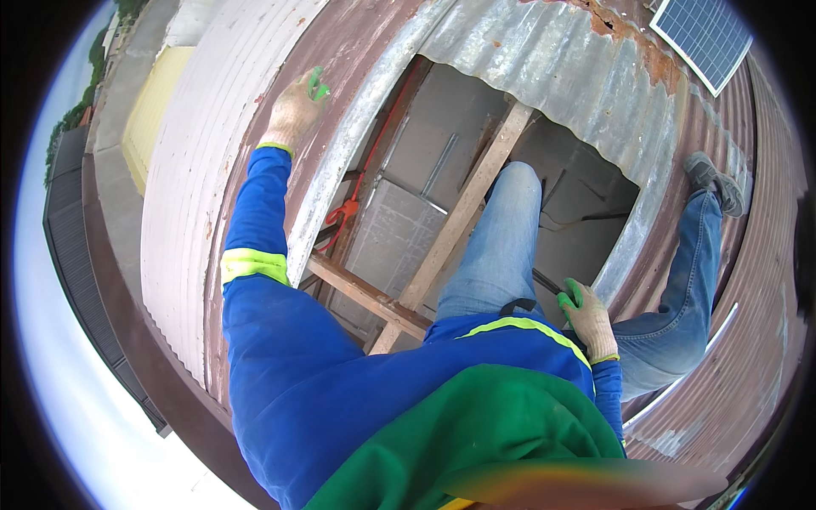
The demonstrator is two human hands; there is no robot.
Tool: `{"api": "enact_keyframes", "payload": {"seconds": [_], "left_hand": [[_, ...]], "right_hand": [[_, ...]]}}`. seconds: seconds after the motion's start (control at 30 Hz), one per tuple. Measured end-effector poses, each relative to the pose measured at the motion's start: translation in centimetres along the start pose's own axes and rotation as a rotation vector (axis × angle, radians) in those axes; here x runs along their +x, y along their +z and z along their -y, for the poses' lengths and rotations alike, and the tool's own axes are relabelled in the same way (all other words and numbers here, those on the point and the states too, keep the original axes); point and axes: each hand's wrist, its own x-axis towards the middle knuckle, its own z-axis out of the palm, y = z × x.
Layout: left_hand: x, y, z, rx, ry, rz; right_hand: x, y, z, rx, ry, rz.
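Note:
My left hand (296, 109), in a knit glove with green fingertips, presses flat on the brown corrugated roof sheet (255, 144) left of a gap in the roof, and holds nothing. My right hand (588, 320), gloved the same way, rests by my thigh and grips a slim dark tool (544, 280) that points toward the gap. One leg in jeans (497, 246) lies over the gap (442, 161) along a wooden rafter (466, 208). The other leg stretches right across the roof, ending in a grey shoe (716, 180).
A grey metal sheet (544, 59) with rust borders the gap at the top. A wooden cross beam (361, 293), a red cord (344, 212) and grey ceiling panels (395, 234) show inside. A solar panel (705, 30) lies top right. The roof edge drops off at left.

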Motion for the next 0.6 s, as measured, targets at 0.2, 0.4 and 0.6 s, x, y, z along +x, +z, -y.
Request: {"api": "enact_keyframes", "payload": {"seconds": [0.2, 0.4, 0.6], "left_hand": [[-16.4, 11.4, -1.4, 0.166, 0.031, 0.349], [-21.3, 5.2, 4.2, 0.580, 0.281, 0.503], [-22.3, -3.0, 10.1, 0.657, -0.295, 0.133]], "right_hand": [[-1.1, 0.4, -0.7, 0.013, -0.077, -0.042], [-1.8, 0.9, -1.4, 0.025, -0.092, -0.092], [-1.4, 1.3, -1.2, 0.016, -0.085, -0.062]]}}
